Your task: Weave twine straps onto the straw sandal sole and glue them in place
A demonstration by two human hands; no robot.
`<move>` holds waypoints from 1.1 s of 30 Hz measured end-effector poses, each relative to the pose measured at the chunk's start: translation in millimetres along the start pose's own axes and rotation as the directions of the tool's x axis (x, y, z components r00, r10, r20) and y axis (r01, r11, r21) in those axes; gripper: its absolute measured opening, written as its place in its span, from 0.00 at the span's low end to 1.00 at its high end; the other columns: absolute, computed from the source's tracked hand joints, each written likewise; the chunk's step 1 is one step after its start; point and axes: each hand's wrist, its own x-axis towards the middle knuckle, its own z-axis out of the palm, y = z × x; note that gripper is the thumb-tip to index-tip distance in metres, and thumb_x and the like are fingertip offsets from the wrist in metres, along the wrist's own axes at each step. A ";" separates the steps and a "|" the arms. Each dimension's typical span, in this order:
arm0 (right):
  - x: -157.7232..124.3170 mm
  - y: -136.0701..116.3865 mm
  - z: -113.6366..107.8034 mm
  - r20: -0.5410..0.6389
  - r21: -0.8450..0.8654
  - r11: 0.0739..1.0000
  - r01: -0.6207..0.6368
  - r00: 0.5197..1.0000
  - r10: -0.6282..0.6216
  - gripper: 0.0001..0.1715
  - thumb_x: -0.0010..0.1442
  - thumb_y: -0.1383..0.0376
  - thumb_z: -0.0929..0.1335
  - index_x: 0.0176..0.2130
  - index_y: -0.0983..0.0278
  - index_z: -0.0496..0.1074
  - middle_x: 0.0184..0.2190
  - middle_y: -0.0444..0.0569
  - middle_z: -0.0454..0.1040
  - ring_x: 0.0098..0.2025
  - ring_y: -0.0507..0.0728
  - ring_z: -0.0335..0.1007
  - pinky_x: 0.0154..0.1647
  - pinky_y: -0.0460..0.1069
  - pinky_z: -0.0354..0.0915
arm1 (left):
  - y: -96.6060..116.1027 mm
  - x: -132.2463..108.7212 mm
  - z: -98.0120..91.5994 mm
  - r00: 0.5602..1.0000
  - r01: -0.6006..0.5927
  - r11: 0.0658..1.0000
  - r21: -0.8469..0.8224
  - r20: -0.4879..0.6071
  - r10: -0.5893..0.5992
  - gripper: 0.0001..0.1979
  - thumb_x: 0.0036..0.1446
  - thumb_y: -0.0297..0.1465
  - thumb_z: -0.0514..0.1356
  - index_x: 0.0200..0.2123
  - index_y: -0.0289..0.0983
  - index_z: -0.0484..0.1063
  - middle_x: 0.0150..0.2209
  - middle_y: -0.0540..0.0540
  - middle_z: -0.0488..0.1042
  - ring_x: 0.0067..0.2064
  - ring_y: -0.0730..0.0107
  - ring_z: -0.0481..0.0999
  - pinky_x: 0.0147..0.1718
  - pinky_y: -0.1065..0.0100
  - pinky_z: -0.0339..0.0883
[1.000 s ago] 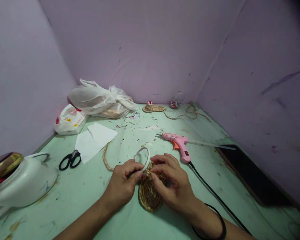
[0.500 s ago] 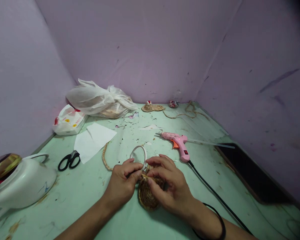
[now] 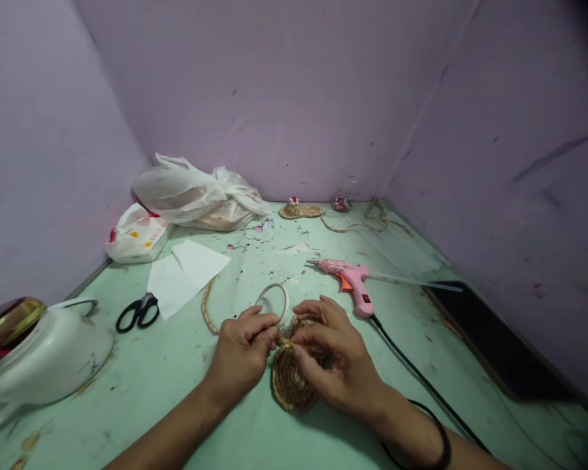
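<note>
A small woven straw sole [image 3: 294, 385], coiled in rings, is tilted up in front of me; its far end is partly hidden behind my right hand. My right hand [image 3: 340, 352] holds its edge between thumb and fingers. My left hand [image 3: 242, 352] pinches the braided straw cord close to the sole's left edge. More of that straw cord [image 3: 206, 308] curves over the table behind the left hand. Just beyond my fingertips a white ring [image 3: 285, 301], perhaps a tape roll, stands on edge, its lower part hidden by my hand.
A pink glue gun [image 3: 355, 284] with a clear stick lies to the right, near a dark tablet-like slab [image 3: 494, 346]. Scissors [image 3: 138, 314], white paper [image 3: 191, 271] and a white container [image 3: 53, 359] are left. Behind are a plastic bag [image 3: 196, 196], finished straw slipper [image 3: 300, 210] and jar [image 3: 343, 201].
My right hand has shifted slightly, and more of the sole's face and far end shows. The left hand keeps its pinch beside the edge. The view has moved slightly.
</note>
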 end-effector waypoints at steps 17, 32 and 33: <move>3.3 2.2 -3.6 -0.079 0.024 1.000 -0.004 0.997 0.005 0.06 0.48 0.72 0.66 0.28 0.63 0.72 0.35 0.51 0.70 0.39 0.58 0.68 0.45 0.58 0.62 | 0.2 -1.2 1.8 0.999 -0.046 0.996 0.082 0.011 0.046 0.11 0.51 0.27 0.54 0.25 0.39 0.77 0.20 0.52 0.76 0.29 0.67 0.74 0.53 0.56 0.58; 6.7 5.5 -2.2 -0.063 0.161 0.982 -0.093 0.992 0.105 0.06 0.50 0.73 0.66 0.26 0.64 0.72 0.26 0.49 0.72 0.30 0.56 0.67 0.36 0.55 0.64 | 0.3 -3.2 2.4 0.979 -0.187 0.978 0.095 0.104 0.178 0.11 0.54 0.25 0.52 0.30 0.38 0.74 0.26 0.52 0.77 0.27 0.73 0.73 0.54 0.54 0.51; 6.8 5.4 -2.5 -0.063 0.183 0.977 -0.111 0.990 0.124 0.06 0.50 0.73 0.66 0.26 0.64 0.72 0.26 0.49 0.72 0.31 0.56 0.68 0.34 0.54 0.64 | 0.3 -2.6 1.1 0.979 -0.180 0.977 0.110 0.118 0.167 0.11 0.54 0.24 0.52 0.31 0.38 0.74 0.27 0.52 0.77 0.28 0.73 0.73 0.54 0.53 0.50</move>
